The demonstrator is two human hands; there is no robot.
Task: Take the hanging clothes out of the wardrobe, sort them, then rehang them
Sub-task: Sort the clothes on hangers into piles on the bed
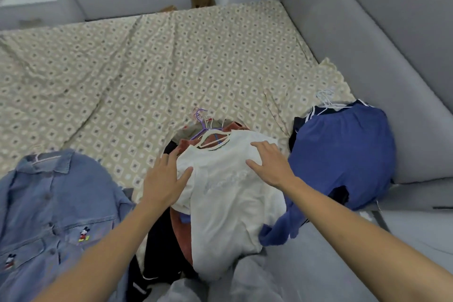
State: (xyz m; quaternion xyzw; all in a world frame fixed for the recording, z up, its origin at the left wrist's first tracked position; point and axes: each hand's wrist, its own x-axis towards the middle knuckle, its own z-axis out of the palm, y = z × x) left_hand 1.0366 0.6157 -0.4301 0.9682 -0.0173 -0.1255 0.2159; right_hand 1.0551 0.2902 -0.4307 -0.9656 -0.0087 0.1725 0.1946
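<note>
Low in the middle of the frame, a white cotton T-shirt on a white plastic hanger tops a pile of dark and rust-coloured clothes. I press my left hand and right hand flat on it, fingers spread, gripping nothing. Blue garments lie right, a denim shirt lower left, all on the patterned beige bedsheet.
</note>
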